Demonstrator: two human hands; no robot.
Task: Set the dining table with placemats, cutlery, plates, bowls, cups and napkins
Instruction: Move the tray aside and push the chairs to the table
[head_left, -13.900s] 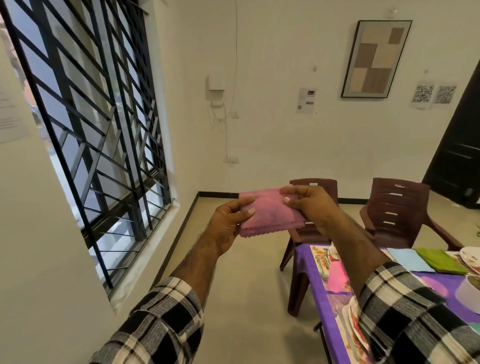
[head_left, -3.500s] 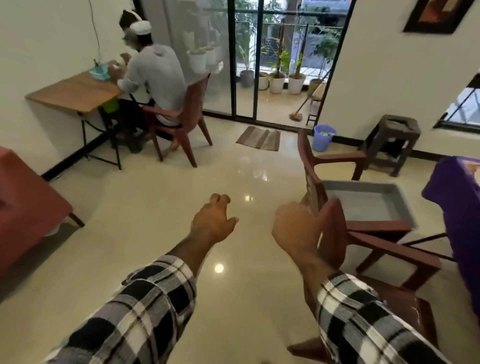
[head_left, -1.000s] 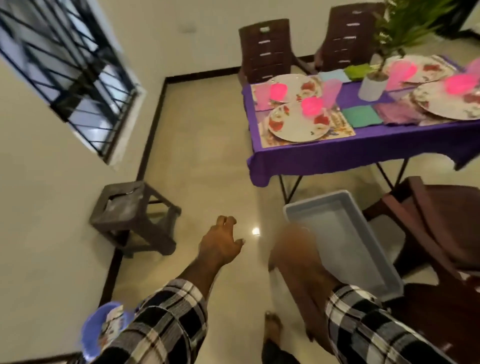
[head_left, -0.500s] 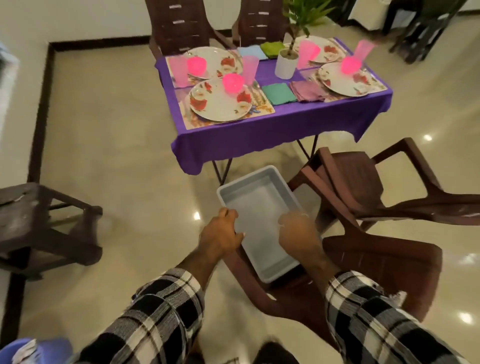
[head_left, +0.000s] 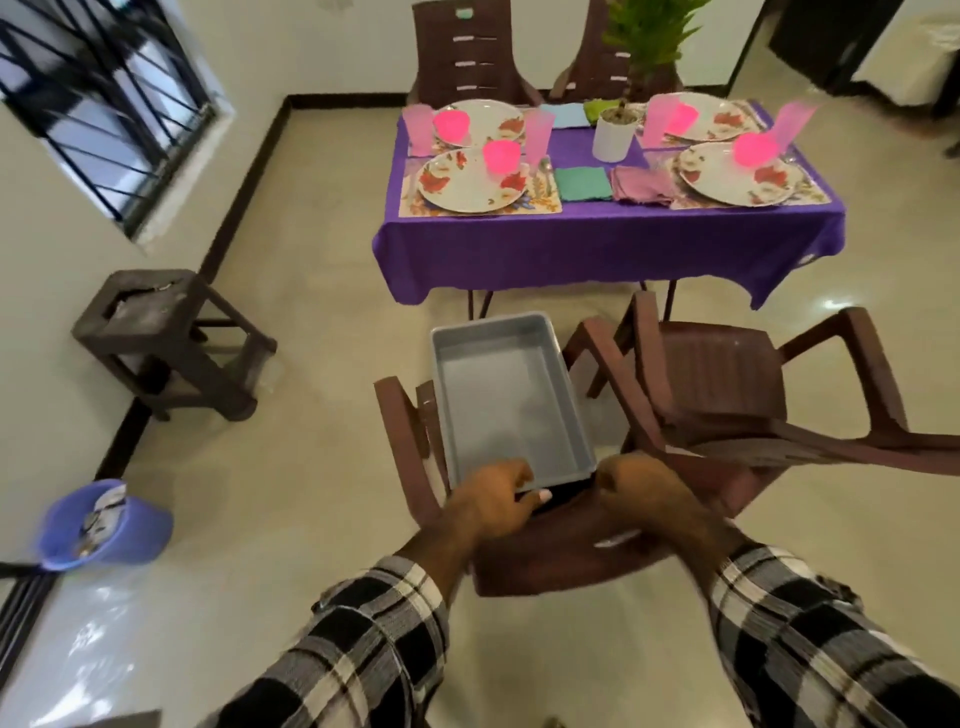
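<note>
Four plates, four bowls, four cups.

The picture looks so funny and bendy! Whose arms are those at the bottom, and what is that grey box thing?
A person wears a camera on their head, so you see their own arms from above. The left hand grips the near edge of a grey tray, which sits on a brown chair and looks empty. The right hand is at the tray's corner, its fingers hidden. Behind stands a table with a purple cloth, set with flowery plates, pink cups and folded napkins.
</note>
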